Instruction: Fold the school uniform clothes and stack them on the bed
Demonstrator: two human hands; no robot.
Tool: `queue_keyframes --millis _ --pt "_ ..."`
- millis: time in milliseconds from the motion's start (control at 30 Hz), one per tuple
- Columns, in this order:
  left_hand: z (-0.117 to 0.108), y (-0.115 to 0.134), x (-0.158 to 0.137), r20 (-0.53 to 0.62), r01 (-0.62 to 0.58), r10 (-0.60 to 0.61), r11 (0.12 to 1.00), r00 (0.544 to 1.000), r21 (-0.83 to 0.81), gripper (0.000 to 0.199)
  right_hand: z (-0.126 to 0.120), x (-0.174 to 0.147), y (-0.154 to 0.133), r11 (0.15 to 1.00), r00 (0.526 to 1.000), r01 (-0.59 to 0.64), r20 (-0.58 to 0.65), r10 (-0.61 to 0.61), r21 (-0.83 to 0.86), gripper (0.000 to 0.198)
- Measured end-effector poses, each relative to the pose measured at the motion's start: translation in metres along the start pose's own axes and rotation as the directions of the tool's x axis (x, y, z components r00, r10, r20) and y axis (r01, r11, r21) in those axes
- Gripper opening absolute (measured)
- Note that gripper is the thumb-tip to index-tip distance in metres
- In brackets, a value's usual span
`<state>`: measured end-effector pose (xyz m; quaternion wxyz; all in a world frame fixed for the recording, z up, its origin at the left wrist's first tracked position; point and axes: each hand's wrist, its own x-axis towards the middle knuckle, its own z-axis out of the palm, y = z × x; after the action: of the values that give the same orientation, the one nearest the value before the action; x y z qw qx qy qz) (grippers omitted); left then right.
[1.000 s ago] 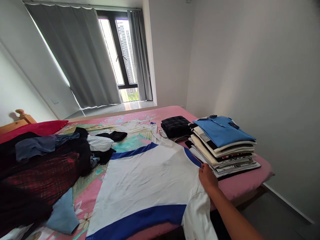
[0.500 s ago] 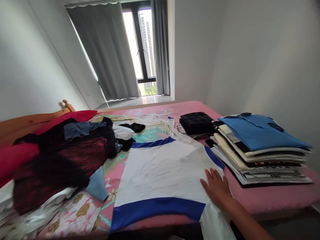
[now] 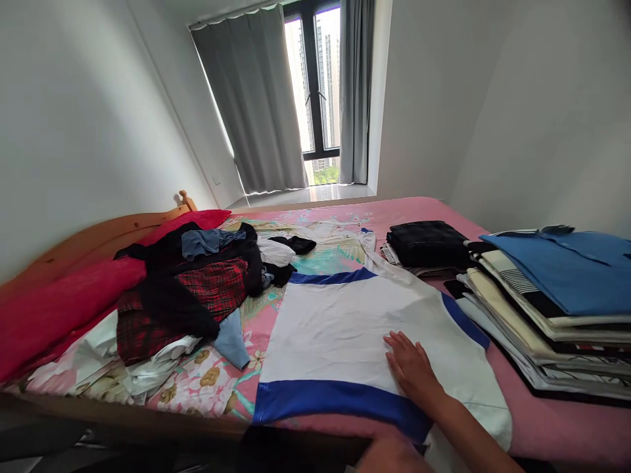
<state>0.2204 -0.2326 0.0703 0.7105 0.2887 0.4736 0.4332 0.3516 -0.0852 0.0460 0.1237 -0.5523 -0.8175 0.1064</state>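
Observation:
A white long-sleeved shirt with blue bands [image 3: 340,328] is spread out on the bed in front of me. One of its sleeves stretches toward the window, and the near sleeve reaches the bed's front edge. My right hand [image 3: 411,368] rests palm down on the white cloth, fingers apart, gripping nothing. At the bottom edge of the view is my left hand [image 3: 392,456], smeared by motion and mostly cut off, close to the shirt's near blue band. Its fingers cannot be made out.
To the right stands a stack of folded clothes [image 3: 522,328] topped by a blue shirt [image 3: 566,269]. Folded dark garments [image 3: 428,243] lie behind it. On the left are a loose heap of clothes [image 3: 197,289] and red pillows [image 3: 73,309] by the wooden headboard [image 3: 108,236].
My view has swung left. My right hand has slid left across the shirt, away from the blue band at its right. My left hand has come into view at the bottom.

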Motion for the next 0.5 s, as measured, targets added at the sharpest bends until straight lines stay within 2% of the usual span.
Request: queue_keyframes --millis 100,133,167,200,233,267,300,333,400,433,500 --pt "-0.022 0.043 0.026 -0.047 -0.121 0.134 0.969 0.990 0.217 0.026 0.000 0.007 -0.013 0.997 0.997 -0.068 -0.031 0.069 0.021 0.048" --pt "-0.026 0.055 0.037 -0.066 -0.181 0.221 0.909 0.973 0.376 0.031 0.001 0.010 -0.020 0.999 0.998 -0.044 -0.033 0.045 0.026 0.048" --pt "-0.030 0.066 0.047 -0.064 -0.225 0.342 0.737 0.938 0.638 0.037 0.004 0.011 -0.026 1.000 1.000 0.007 -0.026 -0.007 0.029 0.048" --pt "-0.035 0.075 0.055 -0.035 -0.212 0.417 0.530 0.908 0.821 0.042 0.007 0.012 -0.029 0.997 0.997 0.072 -0.006 -0.072 0.029 0.048" --pt "-0.042 0.081 0.060 0.004 -0.159 0.452 0.306 0.892 0.939 0.045 0.010 0.012 -0.026 0.992 0.991 0.128 0.024 -0.128 0.023 0.048" --pt "-0.053 0.084 0.062 0.020 -0.084 0.446 0.124 0.895 0.989 0.047 0.012 0.010 -0.016 0.988 0.987 0.152 0.054 -0.152 0.007 0.049" --pt "-0.069 0.086 0.059 -0.001 -0.007 0.411 0.020 0.912 1.000 0.049 0.014 0.006 0.000 0.990 0.988 0.140 0.076 -0.138 -0.023 0.050" --pt "-0.088 0.086 0.054 -0.051 0.072 0.364 -0.044 0.930 0.996 0.052 0.016 0.002 0.023 0.994 0.993 0.090 0.085 -0.084 -0.065 0.052" --pt "-0.135 0.087 0.038 -0.208 0.265 0.365 -0.112 0.907 0.958 0.064 0.016 -0.010 0.075 0.983 0.995 -0.099 0.011 0.102 -0.156 0.059" --pt "-0.158 0.087 0.030 -0.278 0.350 0.383 -0.131 0.881 0.927 0.069 0.015 -0.015 0.099 0.965 0.983 -0.184 -0.035 0.181 -0.185 0.061" --pt "-0.189 0.090 0.020 -0.411 0.524 0.463 -0.143 0.785 0.840 0.070 0.011 -0.018 0.125 0.936 0.959 -0.282 -0.100 0.267 -0.210 0.062"
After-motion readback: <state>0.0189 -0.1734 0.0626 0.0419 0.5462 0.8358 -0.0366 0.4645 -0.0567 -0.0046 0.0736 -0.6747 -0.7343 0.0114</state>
